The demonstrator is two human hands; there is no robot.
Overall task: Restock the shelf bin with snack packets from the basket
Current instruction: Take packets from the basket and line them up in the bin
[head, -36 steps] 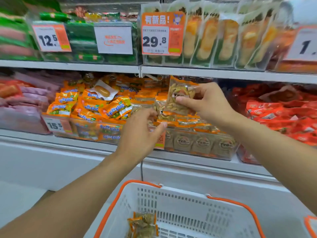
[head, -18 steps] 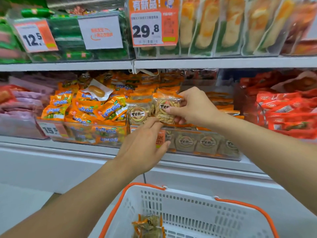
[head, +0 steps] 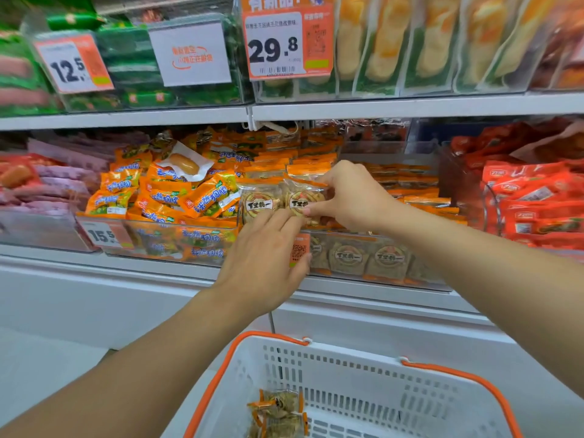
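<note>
— Snack packets, clear film with orange edges and a round brown label: one point(head: 259, 204) stands upright at the left front of the clear plastic shelf bin point(head: 347, 240), and the left hand point(head: 267, 257) has straight, relaxed fingers resting against it, gripping nothing.

— And just right, the right hand point(head: 347, 197) pinches a second packet point(head: 301, 200) between thumb and fingers, setting it beside the first. Placing step, by the look of it.

— Next call: let go, then reach down to the white slotted basket with orange handles point(head: 363, 368), where another packet point(head: 278, 412) waits.
</note>
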